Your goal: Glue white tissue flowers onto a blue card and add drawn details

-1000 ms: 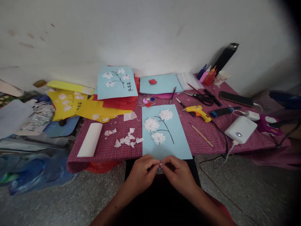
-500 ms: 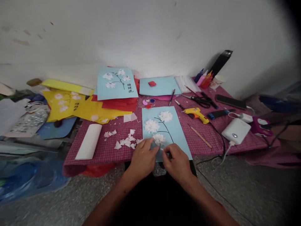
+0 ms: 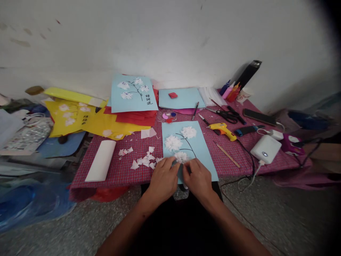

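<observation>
On the light blue sheet (image 3: 207, 161) there are several white ruffled paper flowers with a drawn dark stem (image 3: 189, 144). The lowest paper flower (image 3: 181, 157) is partly covered by my fingers. My left hand (image 3: 164, 179) lies at its lower left, fingers stretched over the sheet and thumb apart. My right hand (image 3: 198, 177) is closed in a pinch at the flower's lower right edge. A small piece of white paper showed at its fingertips a moment ago; the tips are now hidden against the petals. Torn white paper pieces (image 3: 145, 161) lie left of the sheet.
A folded white paper (image 3: 100, 161) lies left on the checked tablecloth (image 3: 121, 173). On the right are a yellow glue gun (image 3: 222, 130), a wooden stick (image 3: 227, 154), scissors (image 3: 226, 115) and a white power bank (image 3: 265, 148) with cables. A finished flower picture (image 3: 133, 93) stands behind.
My right hand has moved up and slightly left, bringing its pinched fingertips to the lowest flower. My left hand stays beside the flower. The view has shifted slightly.
</observation>
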`<move>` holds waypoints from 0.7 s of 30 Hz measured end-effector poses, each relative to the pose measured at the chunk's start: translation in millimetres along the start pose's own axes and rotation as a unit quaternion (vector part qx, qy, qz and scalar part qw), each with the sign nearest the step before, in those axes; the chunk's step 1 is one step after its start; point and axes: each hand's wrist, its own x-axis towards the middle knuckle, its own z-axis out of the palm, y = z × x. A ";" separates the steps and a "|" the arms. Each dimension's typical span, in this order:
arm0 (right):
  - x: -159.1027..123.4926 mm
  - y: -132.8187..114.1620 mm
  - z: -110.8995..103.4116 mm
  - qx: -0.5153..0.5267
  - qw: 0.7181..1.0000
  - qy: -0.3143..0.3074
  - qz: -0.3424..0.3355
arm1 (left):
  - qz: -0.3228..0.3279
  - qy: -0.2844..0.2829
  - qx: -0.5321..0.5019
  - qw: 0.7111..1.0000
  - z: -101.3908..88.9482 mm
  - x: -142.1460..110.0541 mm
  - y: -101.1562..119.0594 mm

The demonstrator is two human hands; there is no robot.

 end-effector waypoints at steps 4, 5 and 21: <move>2.3 -0.9 1.5 -0.016 1.000 -0.009 0.006 | 0.002 0.002 0.004 1.000 0.7 -0.6 -0.7; 2.4 -0.9 1.5 -0.017 1.000 -0.011 0.005 | 0.002 0.003 0.005 1.000 1.1 -0.6 -0.9; 2.9 -1.1 -3.6 -0.008 0.999 -0.039 0.015 | -0.008 -0.011 0.015 1.000 -0.6 4.2 2.6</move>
